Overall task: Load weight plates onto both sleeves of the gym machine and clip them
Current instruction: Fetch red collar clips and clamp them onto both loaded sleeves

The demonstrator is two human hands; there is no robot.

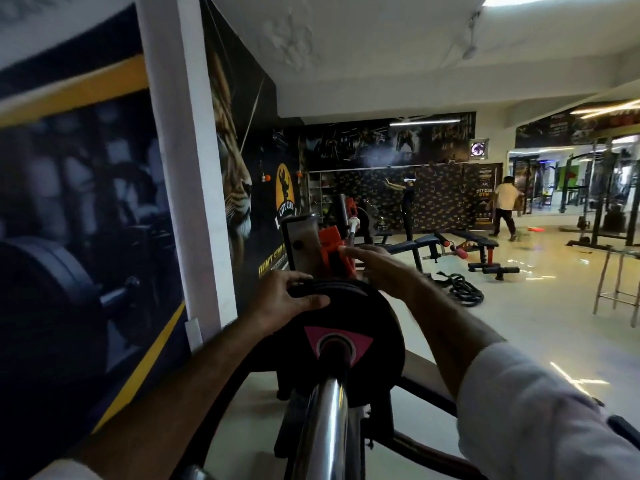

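A chrome sleeve [327, 420] runs away from me at bottom centre. A black weight plate [377, 327] with a pink triangle label sits on it. My left hand [284, 301] grips the plate's upper left rim. My right hand [381, 268] is above the plate's far side, fingers stretched out toward an orange clip [334, 252] on the machine's grey upright [299, 242]. Fingertips look to be touching the clip; no grip is visible.
A wall with posters and a white pillar [180, 161] stands close on the left. Benches [481, 245] and a coiled battle rope [460, 289] lie on the shiny floor ahead. A stool [620, 282] stands at right. Two persons are at the far wall.
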